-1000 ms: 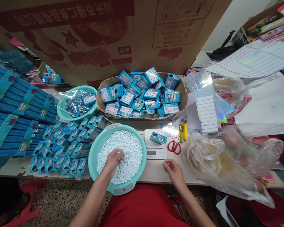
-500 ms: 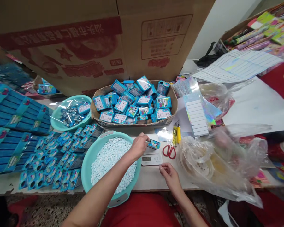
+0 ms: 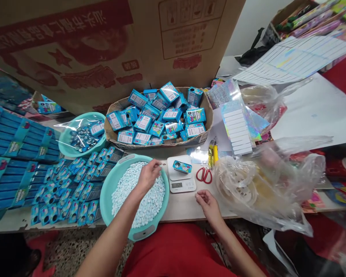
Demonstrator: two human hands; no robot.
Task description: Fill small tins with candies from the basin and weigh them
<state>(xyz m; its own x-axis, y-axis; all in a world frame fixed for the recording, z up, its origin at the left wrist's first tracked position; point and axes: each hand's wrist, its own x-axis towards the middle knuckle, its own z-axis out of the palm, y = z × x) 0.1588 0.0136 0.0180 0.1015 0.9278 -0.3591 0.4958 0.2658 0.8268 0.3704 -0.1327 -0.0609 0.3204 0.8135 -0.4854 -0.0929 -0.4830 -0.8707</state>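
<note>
My left hand (image 3: 150, 174) is over the right part of a turquoise basin (image 3: 106, 206) of small pale blue and white candies (image 3: 140, 196). Its fingers point toward the scale, loosely bent and apart, holding nothing I can see. A small blue candy box (image 3: 182, 167) with a round hole lies on the platform of a white digital scale (image 3: 186, 186). Just right of the scale's lower corner, my right hand (image 3: 208, 206) hovers close to the table, fingers loosely curled, with nothing visible in them. The digits on the display cannot be read.
Behind the basin stands a cardboard tray (image 3: 158, 145) heaped with blue boxes. Rows of boxes (image 3: 72, 192) line the left side. Red scissors (image 3: 204, 175), a yellow-handled tool (image 3: 215, 153), sticker sheets (image 3: 238, 130) and a clear plastic bag (image 3: 259, 188) are to the right. A smaller bowl (image 3: 64, 144) holds wrapped pieces.
My left hand has let go of the candy box, which now rests on the scale, and has drawn back left over the basin. My right hand keeps nearly the same place. The view has shifted slightly.
</note>
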